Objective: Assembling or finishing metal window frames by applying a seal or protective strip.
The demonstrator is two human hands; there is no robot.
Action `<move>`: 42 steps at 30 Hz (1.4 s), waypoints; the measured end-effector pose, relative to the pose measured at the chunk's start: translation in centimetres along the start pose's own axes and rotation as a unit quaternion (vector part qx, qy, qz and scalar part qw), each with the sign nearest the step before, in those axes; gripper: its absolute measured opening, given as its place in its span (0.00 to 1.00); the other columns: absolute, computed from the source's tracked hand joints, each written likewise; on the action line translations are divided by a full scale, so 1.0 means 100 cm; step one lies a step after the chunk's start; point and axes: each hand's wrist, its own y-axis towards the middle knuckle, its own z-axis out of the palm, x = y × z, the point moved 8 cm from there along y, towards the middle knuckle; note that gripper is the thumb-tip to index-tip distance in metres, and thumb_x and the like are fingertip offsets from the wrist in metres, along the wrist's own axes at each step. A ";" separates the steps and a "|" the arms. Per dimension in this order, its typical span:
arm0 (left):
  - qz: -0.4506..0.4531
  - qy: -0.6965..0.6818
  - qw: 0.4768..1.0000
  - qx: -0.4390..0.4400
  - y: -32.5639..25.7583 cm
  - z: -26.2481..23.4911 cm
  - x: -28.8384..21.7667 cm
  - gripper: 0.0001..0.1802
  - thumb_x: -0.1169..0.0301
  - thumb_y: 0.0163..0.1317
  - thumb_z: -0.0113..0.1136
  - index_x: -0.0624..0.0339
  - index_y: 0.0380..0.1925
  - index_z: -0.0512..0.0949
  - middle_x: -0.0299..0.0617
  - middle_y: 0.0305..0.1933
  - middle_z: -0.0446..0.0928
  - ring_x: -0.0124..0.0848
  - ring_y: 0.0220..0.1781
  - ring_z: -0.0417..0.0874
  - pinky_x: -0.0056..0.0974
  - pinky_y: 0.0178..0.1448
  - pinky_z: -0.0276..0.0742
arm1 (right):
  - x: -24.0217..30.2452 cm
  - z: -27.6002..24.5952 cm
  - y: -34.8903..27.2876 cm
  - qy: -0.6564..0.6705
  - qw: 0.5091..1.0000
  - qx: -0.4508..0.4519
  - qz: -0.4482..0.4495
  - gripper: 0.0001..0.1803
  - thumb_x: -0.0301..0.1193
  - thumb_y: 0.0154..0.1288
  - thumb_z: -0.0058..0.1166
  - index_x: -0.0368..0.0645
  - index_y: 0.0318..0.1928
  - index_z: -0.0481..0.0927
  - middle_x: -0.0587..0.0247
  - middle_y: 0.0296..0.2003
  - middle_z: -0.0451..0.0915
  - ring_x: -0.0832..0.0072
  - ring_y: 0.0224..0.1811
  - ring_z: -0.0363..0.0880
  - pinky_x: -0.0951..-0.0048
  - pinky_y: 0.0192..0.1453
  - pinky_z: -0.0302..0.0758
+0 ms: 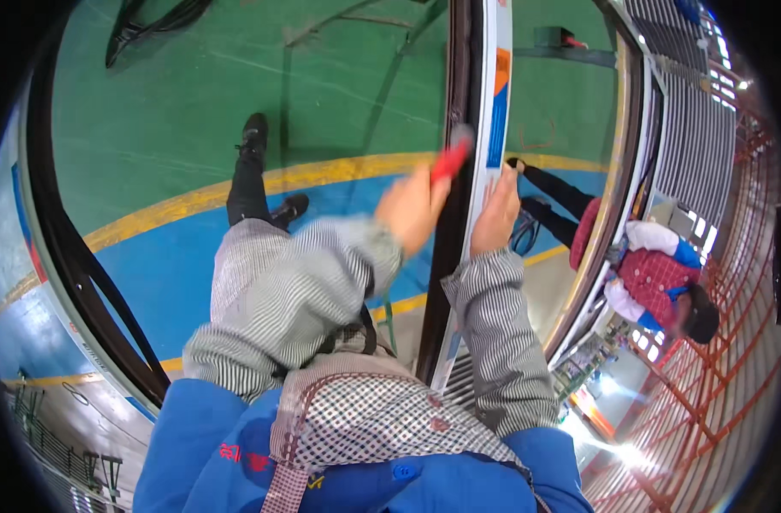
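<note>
My left hand [410, 209] is closed round the red handle of a hand tool [449, 162]. The tool's rounded grey end is smeared by motion, so its kind is unclear. That end meets the dark strip [461, 103] along a long white metal frame bar [496, 115]. My right hand [495, 215] lies on the white bar just right of the strip, its fingers stretched along it. A blue and orange label [497, 120] is stuck on the bar beyond that hand. Grey striped sleeve covers reach down to both wrists.
Another dark-edged frame bar [91, 316] curves along the left. A co-worker in a red checked apron [655, 278] stands at the right beside a further frame bar [613, 205]. Dark cables [155, 26] lie on the green floor at the far left.
</note>
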 end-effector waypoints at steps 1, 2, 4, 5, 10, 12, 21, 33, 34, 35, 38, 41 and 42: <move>0.020 0.010 0.999 0.023 -0.012 0.014 0.005 0.19 0.55 0.68 0.45 0.63 0.40 0.68 0.64 0.31 0.76 0.60 0.36 0.77 0.57 0.37 0.71 | 0.002 -0.003 0.000 0.035 0.999 -0.013 -0.007 0.26 0.45 0.75 0.33 0.31 0.51 0.70 0.64 0.34 0.74 0.80 0.36 0.72 0.79 0.42 0.69; 0.022 0.011 1.000 0.020 -0.013 0.010 0.003 0.19 0.55 0.68 0.45 0.63 0.40 0.68 0.64 0.31 0.76 0.60 0.36 0.77 0.57 0.37 0.71 | -0.001 -0.002 -0.001 0.070 0.997 -0.020 -0.011 0.26 0.45 0.75 0.33 0.32 0.51 0.70 0.66 0.32 0.74 0.82 0.33 0.70 0.79 0.39 0.69; -0.022 0.005 0.999 0.041 -0.013 0.006 0.002 0.19 0.56 0.67 0.46 0.63 0.39 0.69 0.61 0.33 0.78 0.60 0.35 0.79 0.57 0.38 0.74 | 0.004 0.003 0.005 0.029 0.998 -0.003 -0.060 0.24 0.44 0.75 0.33 0.34 0.48 0.71 0.69 0.28 0.71 0.83 0.29 0.65 0.78 0.33 0.65; -0.006 0.000 1.000 -0.020 0.010 -0.009 -0.008 0.19 0.55 0.67 0.46 0.63 0.40 0.69 0.60 0.32 0.78 0.59 0.35 0.79 0.56 0.39 0.74 | 0.009 0.006 0.003 0.005 0.999 0.001 -0.051 0.23 0.43 0.75 0.33 0.34 0.47 0.72 0.67 0.27 0.71 0.82 0.28 0.65 0.76 0.31 0.64; -0.002 0.008 1.000 -0.006 0.011 -0.005 -0.001 0.19 0.55 0.66 0.47 0.63 0.40 0.68 0.61 0.28 0.77 0.58 0.32 0.79 0.57 0.36 0.73 | 0.009 0.003 -0.002 -0.085 0.995 -0.005 -0.055 0.22 0.42 0.75 0.31 0.36 0.45 0.73 0.64 0.24 0.71 0.80 0.24 0.65 0.73 0.28 0.63; 0.003 0.010 0.999 0.039 -0.010 0.004 0.004 0.19 0.55 0.66 0.47 0.62 0.39 0.68 0.61 0.28 0.77 0.58 0.32 0.79 0.58 0.35 0.73 | 0.010 0.000 0.001 -0.036 0.997 -0.003 -0.074 0.24 0.42 0.75 0.31 0.35 0.48 0.73 0.66 0.25 0.72 0.80 0.25 0.65 0.75 0.30 0.65; 0.017 -0.119 0.992 -0.024 0.097 -0.059 -0.030 0.20 0.54 0.67 0.46 0.63 0.37 0.71 0.59 0.35 0.78 0.56 0.38 0.79 0.56 0.41 0.73 | 0.009 -0.004 0.009 -0.092 0.995 0.038 -0.013 0.21 0.41 0.75 0.32 0.36 0.49 0.72 0.71 0.31 0.71 0.85 0.29 0.65 0.81 0.34 0.63; -0.022 -0.160 0.981 0.108 0.002 -0.009 0.018 0.19 0.58 0.67 0.45 0.53 0.53 0.62 0.60 0.33 0.78 0.59 0.37 0.78 0.56 0.41 0.72 | 0.116 0.078 0.122 -0.378 0.878 0.120 -0.268 0.27 0.31 0.64 0.56 0.31 0.57 0.62 0.55 0.43 0.77 0.72 0.43 0.77 0.74 0.51 0.71; -0.028 -0.171 0.980 0.103 -0.006 -0.007 0.024 0.19 0.58 0.67 0.45 0.53 0.53 0.62 0.60 0.33 0.78 0.59 0.37 0.78 0.56 0.41 0.72 | 0.110 0.077 0.123 -0.332 0.899 0.129 -0.254 0.27 0.30 0.64 0.55 0.31 0.58 0.61 0.55 0.44 0.75 0.71 0.46 0.75 0.74 0.54 0.70; -0.011 -0.160 0.980 0.116 -0.014 -0.002 0.025 0.17 0.58 0.68 0.46 0.53 0.51 0.63 0.57 0.31 0.77 0.58 0.34 0.78 0.55 0.38 0.71 | 0.110 0.077 0.120 -0.283 0.917 0.126 -0.249 0.27 0.29 0.64 0.55 0.30 0.58 0.61 0.55 0.46 0.73 0.72 0.48 0.73 0.74 0.55 0.69; -0.010 -0.139 0.981 0.135 -0.022 0.004 0.026 0.15 0.57 0.68 0.46 0.54 0.47 0.62 0.55 0.29 0.77 0.57 0.32 0.78 0.55 0.35 0.70 | 0.109 0.074 0.115 -0.173 0.953 0.129 -0.211 0.25 0.26 0.64 0.54 0.31 0.58 0.61 0.57 0.49 0.70 0.73 0.53 0.69 0.74 0.59 0.64; 0.025 -0.129 0.982 0.133 0.004 -0.014 0.004 0.15 0.58 0.67 0.47 0.56 0.45 0.63 0.56 0.29 0.77 0.57 0.33 0.79 0.56 0.35 0.71 | 0.118 0.075 0.110 -0.194 0.958 0.123 -0.171 0.16 0.30 0.68 0.49 0.36 0.52 0.65 0.65 0.43 0.71 0.78 0.46 0.69 0.77 0.53 0.65; 0.038 -0.118 0.987 0.097 0.025 -0.027 -0.007 0.15 0.58 0.67 0.47 0.56 0.44 0.63 0.56 0.29 0.78 0.57 0.33 0.79 0.56 0.34 0.72 | 0.119 0.077 0.110 -0.198 0.957 0.126 -0.170 0.16 0.30 0.68 0.49 0.36 0.52 0.65 0.65 0.43 0.71 0.78 0.46 0.69 0.77 0.53 0.65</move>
